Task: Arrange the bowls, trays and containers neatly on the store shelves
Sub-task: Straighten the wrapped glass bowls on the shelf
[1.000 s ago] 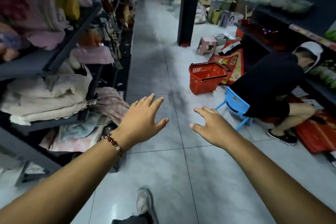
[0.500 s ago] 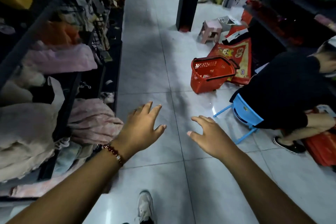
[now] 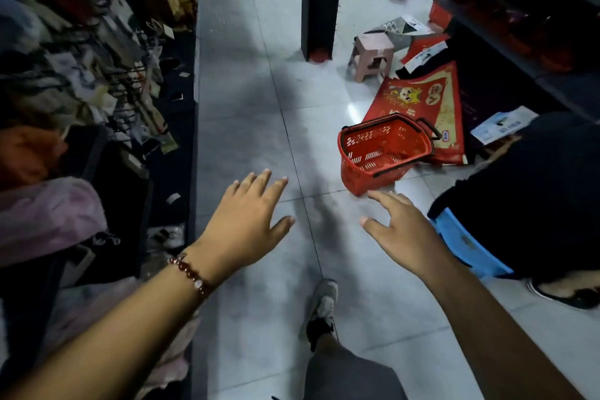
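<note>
A tilted red basket (image 3: 383, 153) lies on the tiled floor (image 3: 246, 101) near a pink stool (image 3: 373, 53).

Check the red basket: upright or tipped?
Tipped. The basket leans on the floor, its open mouth tilted toward the camera, with nothing visible inside.

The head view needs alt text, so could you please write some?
Two empty, open hands, left and right, reach forward over a tiled store aisle. A red basket sits tilted on the floor ahead, beside a seated person on a blue stool.
</note>
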Demonstrator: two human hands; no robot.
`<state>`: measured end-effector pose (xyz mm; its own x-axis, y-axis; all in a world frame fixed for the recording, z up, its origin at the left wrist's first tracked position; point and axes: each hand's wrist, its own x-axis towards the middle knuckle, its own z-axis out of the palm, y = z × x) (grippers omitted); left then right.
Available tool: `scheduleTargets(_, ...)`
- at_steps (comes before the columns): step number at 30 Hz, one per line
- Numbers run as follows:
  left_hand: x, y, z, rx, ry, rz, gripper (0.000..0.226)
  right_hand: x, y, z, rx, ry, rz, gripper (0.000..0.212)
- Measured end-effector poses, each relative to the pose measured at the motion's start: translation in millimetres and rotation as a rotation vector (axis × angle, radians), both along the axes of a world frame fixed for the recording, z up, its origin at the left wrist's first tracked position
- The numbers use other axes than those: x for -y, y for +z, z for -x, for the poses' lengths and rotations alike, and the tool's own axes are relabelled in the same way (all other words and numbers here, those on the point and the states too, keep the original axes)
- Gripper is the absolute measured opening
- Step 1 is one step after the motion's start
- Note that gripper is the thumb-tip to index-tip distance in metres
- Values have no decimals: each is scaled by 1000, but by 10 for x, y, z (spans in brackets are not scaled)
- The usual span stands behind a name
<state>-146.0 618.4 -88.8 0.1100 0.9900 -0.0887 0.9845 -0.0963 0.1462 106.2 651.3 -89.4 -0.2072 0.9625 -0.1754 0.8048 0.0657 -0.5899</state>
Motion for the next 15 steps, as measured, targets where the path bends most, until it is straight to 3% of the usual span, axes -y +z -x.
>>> scheduleTargets(6,-1661,190,29,-19,76,24,73,-1790,69,9,0,107,14,52)
scheduleTargets(15,-3440,416,304,17,146,-60,74,-3833,476,353,-6,189,-67,50)
